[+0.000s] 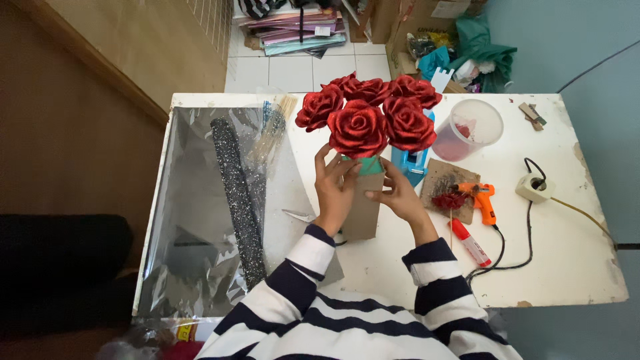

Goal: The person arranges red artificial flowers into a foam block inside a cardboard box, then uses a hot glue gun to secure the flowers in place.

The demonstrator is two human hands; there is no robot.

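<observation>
Red glittery roses [367,117] stand bunched together above the middle of a white table [573,267], their stems tucked into a brown cardboard wrap [364,207] with a strip of green [371,165] showing at its top. The left hand [333,187] curls around the left side of the wrap, fingers raised against the base of the flowers. The right hand [399,193] presses on the right side, fingers bent and pinching the cardboard's edge; both hands are closed on the wrap, holding the bunch upright.

To the left lies a sheet of clear cellophane [193,220] with a long dark glittery strip [239,200] across it and a bundle of thin sticks [272,130] near its top. Just behind the roses sits a blue tape dispenser [412,162]. To the right, a clear plastic tub [470,128] stands near the far edge, and an orange glue gun [481,199] rests on a scrap of cardboard [445,180], its black cord running to a white socket [533,188]. A red-and-white marker [471,243] lies near the right wrist.
</observation>
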